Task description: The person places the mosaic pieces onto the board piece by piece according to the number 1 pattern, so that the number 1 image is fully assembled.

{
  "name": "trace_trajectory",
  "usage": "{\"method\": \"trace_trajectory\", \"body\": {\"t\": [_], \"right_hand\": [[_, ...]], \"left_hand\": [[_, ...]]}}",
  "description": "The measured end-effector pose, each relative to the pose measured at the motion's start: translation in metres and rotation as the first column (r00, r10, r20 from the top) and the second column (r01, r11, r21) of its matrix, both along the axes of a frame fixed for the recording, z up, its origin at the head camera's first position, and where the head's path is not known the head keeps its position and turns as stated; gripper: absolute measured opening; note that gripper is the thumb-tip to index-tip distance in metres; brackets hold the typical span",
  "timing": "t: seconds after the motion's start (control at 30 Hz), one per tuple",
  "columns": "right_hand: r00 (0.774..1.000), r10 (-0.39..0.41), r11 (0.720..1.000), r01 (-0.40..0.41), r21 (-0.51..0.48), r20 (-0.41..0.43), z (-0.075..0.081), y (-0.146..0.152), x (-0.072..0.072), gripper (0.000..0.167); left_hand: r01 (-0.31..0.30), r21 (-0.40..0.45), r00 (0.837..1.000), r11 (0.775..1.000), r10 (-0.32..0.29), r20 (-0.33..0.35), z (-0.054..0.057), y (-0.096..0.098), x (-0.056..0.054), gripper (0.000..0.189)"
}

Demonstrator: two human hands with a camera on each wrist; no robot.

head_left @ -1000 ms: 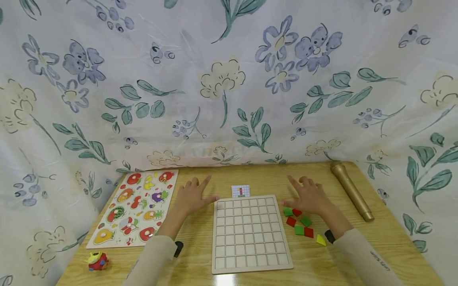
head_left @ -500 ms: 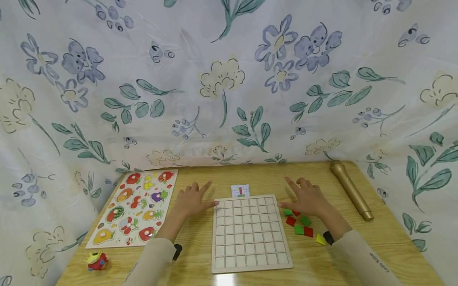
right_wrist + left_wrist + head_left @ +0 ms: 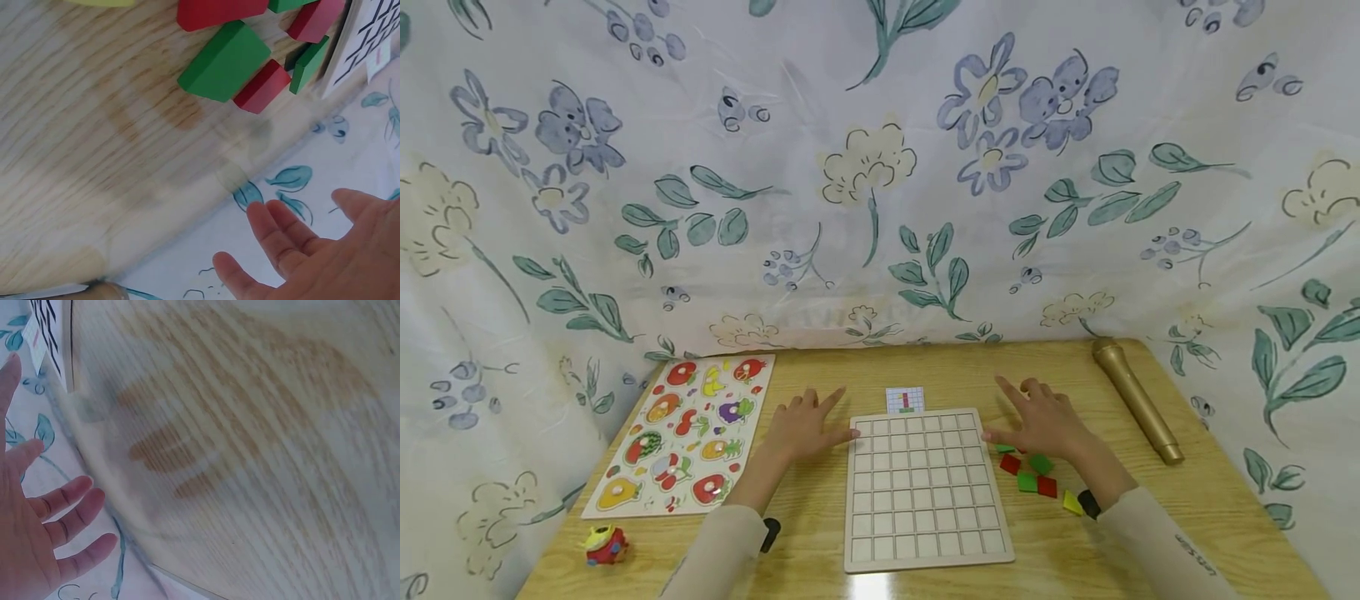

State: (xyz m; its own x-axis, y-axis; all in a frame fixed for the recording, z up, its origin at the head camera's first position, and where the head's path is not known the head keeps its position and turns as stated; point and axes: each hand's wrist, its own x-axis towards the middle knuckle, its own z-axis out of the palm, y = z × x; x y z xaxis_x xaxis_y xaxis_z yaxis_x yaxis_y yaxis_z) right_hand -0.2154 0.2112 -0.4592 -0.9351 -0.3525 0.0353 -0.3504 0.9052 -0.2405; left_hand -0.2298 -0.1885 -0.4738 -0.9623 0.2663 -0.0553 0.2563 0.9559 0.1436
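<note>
Tabletop scene: a person's L hand (image 3: 797, 425) and R hand (image 3: 1043, 421) reach in w/ pale sleeves. Both empty, fingers spread, thumbs pointing in toward the far corners of a wooden board (image 3: 916, 500) w/ a grid of bare squares. Board lies flat btwn the hands; can't tell if either thumb touches its rim or hangs just above. Small card (image 3: 905, 400) just beyond its far edge: red, green + a bit of yellow on a printed grid, fine detail unclear.

Right of board, partly hidden by the R hand: loose bunch of tiles, incl. a green tile (image 3: 1027, 482) touching or nearly touching a red tile (image 3: 1047, 487); a yellow tile (image 3: 1072, 502) lies nearest the R wrist.

Handling tips, as a judgement: R hand is better placed for the tiles, so pinch one at a time by opp. edges, thumb + index; in the right wrist view they look thick enough for a decent grip. L hand could steady the board's rim vs sliding. Lower each pc level so corners don't catch on the ridges; check colour + square vs card before letting go. Watch the wrist: it could nudge the yellow tile.
</note>
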Motion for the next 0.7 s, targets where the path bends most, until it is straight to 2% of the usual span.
{"method": "trace_trajectory", "body": {"t": [0.2, 0.7], "right_hand": [[1.0, 0.01, 1.0, -0.01, -0.003, -0.002, -0.0019, 0.0016, 0.0013, 0.098], [0.999, 0.034, 0.999, -0.034, 0.013, -0.006, -0.0095, 0.0003, 0.0043, 0.097]], "left_hand": [[0.005, -0.005, 1.0, 1.0, -0.005, 0.006, -0.0047, -0.0012, 0.0014, 0.087], [0.017, -0.003, 0.999, 1.0, -0.017, 0.038, -0.0067, -0.0012, 0.0087, 0.085]]}}
